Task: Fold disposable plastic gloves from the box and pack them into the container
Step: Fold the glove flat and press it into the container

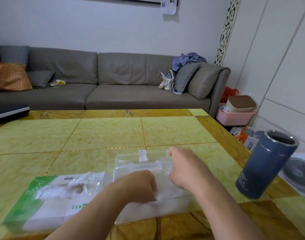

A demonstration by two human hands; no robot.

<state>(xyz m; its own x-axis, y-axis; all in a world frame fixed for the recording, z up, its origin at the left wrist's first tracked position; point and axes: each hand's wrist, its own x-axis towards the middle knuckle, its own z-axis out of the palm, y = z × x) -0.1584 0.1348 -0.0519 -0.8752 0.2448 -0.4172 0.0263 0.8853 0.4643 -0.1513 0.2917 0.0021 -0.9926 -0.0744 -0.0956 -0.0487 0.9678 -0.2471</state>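
Note:
A clear plastic container (174, 203) stands on the table in front of me, its transparent lid (143, 159) tipped up at the back. My left hand (139, 186) reaches into it, fingers curled down on crumpled clear gloves (163, 193) inside. My right hand (182, 167) grips the container's right rear edge near the lid. To the left lies the green and white glove box (49, 203), flat, with a thin glove (75, 186) sticking out of its top opening.
A dark blue cylindrical cup (266, 164) with an open top stands at the table's right edge. A closed laptop (8, 110) lies at the far left. A grey sofa (113, 87) runs behind the table. A white fan (298, 172) is beyond the table's right edge.

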